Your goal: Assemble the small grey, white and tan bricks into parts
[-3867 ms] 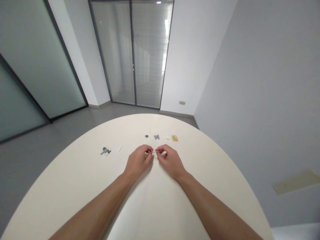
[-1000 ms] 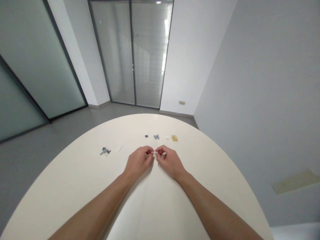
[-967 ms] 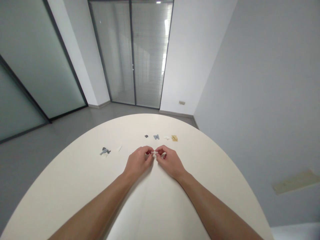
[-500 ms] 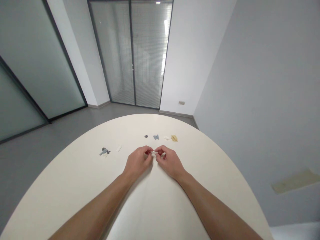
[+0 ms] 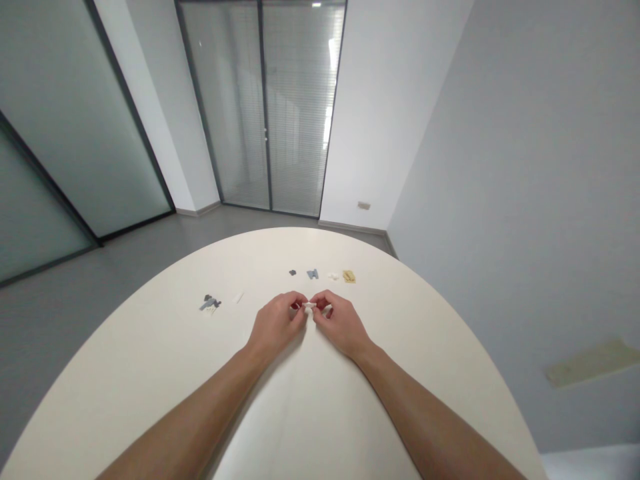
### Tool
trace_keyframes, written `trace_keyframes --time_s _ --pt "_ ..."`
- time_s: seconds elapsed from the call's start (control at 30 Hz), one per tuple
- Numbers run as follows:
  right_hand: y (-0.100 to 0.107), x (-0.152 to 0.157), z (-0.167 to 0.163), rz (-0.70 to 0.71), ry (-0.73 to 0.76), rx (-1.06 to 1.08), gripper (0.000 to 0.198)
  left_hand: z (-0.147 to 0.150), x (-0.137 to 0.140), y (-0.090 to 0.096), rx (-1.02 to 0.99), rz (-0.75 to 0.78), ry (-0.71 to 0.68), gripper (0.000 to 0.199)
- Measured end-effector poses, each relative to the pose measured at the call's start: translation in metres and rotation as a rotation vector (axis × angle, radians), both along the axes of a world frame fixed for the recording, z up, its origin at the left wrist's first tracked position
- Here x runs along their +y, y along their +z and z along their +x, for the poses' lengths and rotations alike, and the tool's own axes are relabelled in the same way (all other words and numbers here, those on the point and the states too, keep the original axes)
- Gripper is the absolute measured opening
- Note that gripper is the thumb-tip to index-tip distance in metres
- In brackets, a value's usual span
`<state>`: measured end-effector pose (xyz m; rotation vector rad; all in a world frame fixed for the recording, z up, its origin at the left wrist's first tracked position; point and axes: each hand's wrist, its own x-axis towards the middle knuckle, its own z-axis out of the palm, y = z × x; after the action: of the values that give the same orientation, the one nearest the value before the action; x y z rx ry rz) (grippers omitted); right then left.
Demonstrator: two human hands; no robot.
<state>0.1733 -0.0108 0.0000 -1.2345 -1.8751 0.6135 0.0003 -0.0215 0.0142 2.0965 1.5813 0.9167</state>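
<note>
My left hand [image 5: 280,321] and my right hand [image 5: 339,321] meet over the middle of the round white table [image 5: 310,427]. Between their fingertips is a small white piece [image 5: 309,305], pinched from both sides. Its exact kind is too small to make out, and the fingers hide its ends. Both hands are closed, thumbs against the fingers, wrists low over the tabletop. Just beyond them lie a small white cluster of pieces [image 5: 333,276] and tan flat pieces [image 5: 349,276].
Farther back are blue-grey pieces [image 5: 313,274] and a dark grey piece [image 5: 293,273]. To the left lie a pile of grey and dark pieces [image 5: 210,303] and a thin white strip [image 5: 239,297]. A wall [image 5: 540,220] rises beyond the table's right edge.
The white piece between my fingertips has tilted slightly and shows a flatter, straighter edge. My hands have barely shifted; the loose pieces lie where they were.
</note>
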Motion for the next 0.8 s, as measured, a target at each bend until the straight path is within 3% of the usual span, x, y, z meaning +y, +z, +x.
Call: trace_keyframes --time_s 0.8 --pt "0.0045 -0.0029 -0.0006 0.007 0.006 -0.041 0.005 -0.0026 0.0054 -0.008 -0.031 0.006 0.01 0.02"
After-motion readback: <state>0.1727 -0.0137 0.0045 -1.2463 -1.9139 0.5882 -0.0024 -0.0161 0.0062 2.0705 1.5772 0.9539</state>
